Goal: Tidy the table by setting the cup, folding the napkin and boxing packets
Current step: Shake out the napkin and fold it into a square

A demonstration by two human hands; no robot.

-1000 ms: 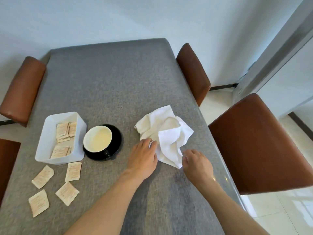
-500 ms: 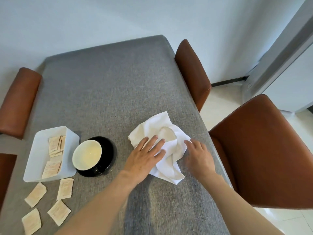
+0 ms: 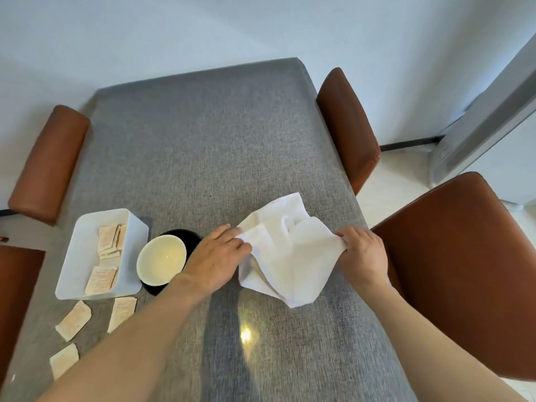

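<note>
A white cloth napkin (image 3: pixel 285 250) lies crumpled and partly spread near the table's right edge. My left hand (image 3: pixel 216 261) pinches its left edge and my right hand (image 3: pixel 364 255) grips its right corner, stretching the cloth between them. A cream cup (image 3: pixel 161 261) stands on a black saucer (image 3: pixel 190 237) just left of my left hand. Further left is a white box (image 3: pixel 84 250) with several tan packets (image 3: pixel 107 245) inside. Loose packets (image 3: pixel 74 320) lie on the table in front of the box.
The grey table (image 3: pixel 203 146) stretches away from me. Brown chairs stand on the right (image 3: pixel 458 265), the far right (image 3: pixel 348 126) and the left (image 3: pixel 48 163). The table's right edge runs close to my right hand.
Both hands went from pressing on the crumpled napkin to gripping its opposite edges and pulling them apart, so the cloth is wider and lifted. The camera view shifted slightly.
</note>
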